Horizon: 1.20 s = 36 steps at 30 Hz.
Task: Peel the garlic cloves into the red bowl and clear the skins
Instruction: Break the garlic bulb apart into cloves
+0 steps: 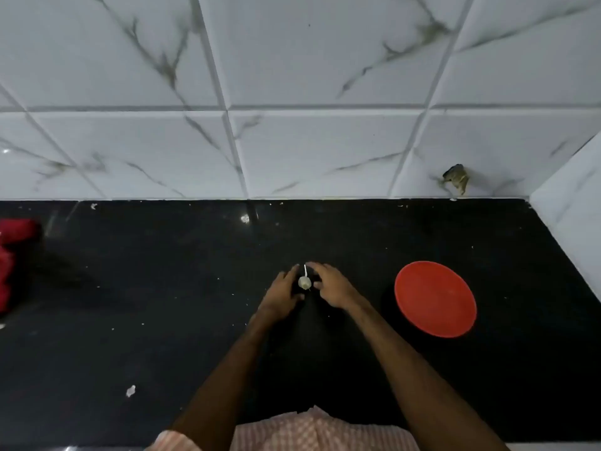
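Garlic [304,282] on tabletop [162,288] between left grip [282,295] and right grip [332,288], fingers half-curled beside it; actual hold unclear. Best: steady it one side, pry clove loose other side. Red bowl [435,299] right of right grip, apart.

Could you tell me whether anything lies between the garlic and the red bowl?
Nothing loose does. The small pale garlic bulb sits between the left hand and the right hand; only that right hand lies toward the round red bowl, and the black counter between them shows just tiny flecks.
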Tool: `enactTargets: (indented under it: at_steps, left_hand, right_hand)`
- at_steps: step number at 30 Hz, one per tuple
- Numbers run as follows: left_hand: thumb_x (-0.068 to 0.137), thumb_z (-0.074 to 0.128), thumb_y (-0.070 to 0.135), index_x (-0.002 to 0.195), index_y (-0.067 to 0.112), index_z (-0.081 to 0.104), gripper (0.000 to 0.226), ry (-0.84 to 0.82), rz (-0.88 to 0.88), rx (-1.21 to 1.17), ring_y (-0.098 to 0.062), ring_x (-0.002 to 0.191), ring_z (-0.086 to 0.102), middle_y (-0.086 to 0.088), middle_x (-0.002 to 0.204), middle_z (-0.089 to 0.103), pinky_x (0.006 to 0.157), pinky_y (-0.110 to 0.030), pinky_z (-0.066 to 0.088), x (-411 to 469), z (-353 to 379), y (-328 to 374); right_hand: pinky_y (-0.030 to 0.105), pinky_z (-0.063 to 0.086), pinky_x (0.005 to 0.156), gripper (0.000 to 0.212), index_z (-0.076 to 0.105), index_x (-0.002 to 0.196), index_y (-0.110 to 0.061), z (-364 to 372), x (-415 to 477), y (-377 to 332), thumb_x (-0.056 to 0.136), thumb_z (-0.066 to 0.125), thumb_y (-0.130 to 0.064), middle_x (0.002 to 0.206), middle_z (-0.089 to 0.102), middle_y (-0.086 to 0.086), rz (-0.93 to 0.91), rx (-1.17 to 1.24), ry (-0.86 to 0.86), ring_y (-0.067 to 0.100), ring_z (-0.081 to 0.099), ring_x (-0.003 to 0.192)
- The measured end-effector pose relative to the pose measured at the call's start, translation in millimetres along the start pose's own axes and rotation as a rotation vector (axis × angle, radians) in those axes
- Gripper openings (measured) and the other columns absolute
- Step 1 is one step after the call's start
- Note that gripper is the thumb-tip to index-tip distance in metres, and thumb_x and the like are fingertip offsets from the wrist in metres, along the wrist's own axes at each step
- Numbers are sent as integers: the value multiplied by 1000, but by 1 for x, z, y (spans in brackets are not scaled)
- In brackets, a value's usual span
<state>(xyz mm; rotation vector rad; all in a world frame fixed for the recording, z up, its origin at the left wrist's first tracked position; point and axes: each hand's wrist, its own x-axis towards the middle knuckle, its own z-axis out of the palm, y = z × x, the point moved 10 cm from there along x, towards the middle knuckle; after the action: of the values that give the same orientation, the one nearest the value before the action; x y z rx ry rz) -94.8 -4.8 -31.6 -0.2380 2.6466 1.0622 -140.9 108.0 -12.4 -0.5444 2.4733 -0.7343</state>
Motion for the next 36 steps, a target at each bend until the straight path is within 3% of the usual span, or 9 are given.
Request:
enactTargets:
  at_steps: [3,5,8,10,14,19,27,33,36]
  left_hand:
    - [85,72,3,142,13,51,62,83,-38,-159,-25,123,55,-11,132,56,106,-32,44,-1,8,-2]
    - [85,73,2,125,14,62,43,102,-66,-250,-20,107,64,-7,117,66,86,-21,52,-3,13,-4]
    - [91,69,4,121,15,62,33,99,-51,-464,-18,87,67,-12,103,68,59,-19,54,-12,7,-5]
    - [95,66,8,125,16,62,31,113,2,-545,-15,83,67,-13,102,69,54,-21,52,-22,1,0]
    - [100,60,14,126,19,64,27,152,30,-745,-11,84,68,-3,106,73,59,-21,51,-41,-10,15]
    - [105,49,21,123,19,66,25,170,-17,-982,-11,71,55,-14,93,65,56,-22,44,-50,-12,27]
    - [108,40,23,125,9,62,31,76,-60,-1164,-21,90,63,-11,108,69,69,-30,52,-50,-3,49]
    - [108,33,42,117,9,63,46,63,-132,-1133,-17,77,64,-10,94,68,63,-29,50,-53,6,65]
    - [109,26,45,114,7,66,55,72,-95,-1122,-20,98,70,-10,103,72,80,-33,57,-53,1,75]
  right_hand:
    - [37,43,110,49,55,142,-20,15,-6,3,96,62,-6,131,54,6,10,75,9,22,52,123]
    - [32,47,103,38,65,131,-16,20,-10,3,96,61,-4,122,58,4,20,149,63,20,58,114]
    - [20,48,91,26,70,121,-16,16,-17,11,97,64,-8,118,64,2,54,374,145,14,62,107]
    - [26,54,84,19,70,116,-18,17,-25,15,98,65,-17,115,68,1,67,541,165,15,65,104]
    - [25,57,67,19,70,112,-18,5,-41,7,101,60,-30,105,71,-3,101,705,176,13,70,92]
    - [24,50,60,25,72,107,-19,-11,-49,-6,106,49,-31,84,69,-5,64,752,217,5,62,70]
    - [32,54,100,27,66,125,-26,-20,-61,-19,101,58,-34,129,64,-6,-38,940,311,10,62,121]
    - [34,52,104,29,66,125,-24,-18,-65,-34,108,44,-32,122,68,-9,-6,929,317,2,63,116]
    - [33,53,101,28,67,121,-26,-19,-65,-37,108,44,-34,116,70,-10,39,920,349,0,65,111]
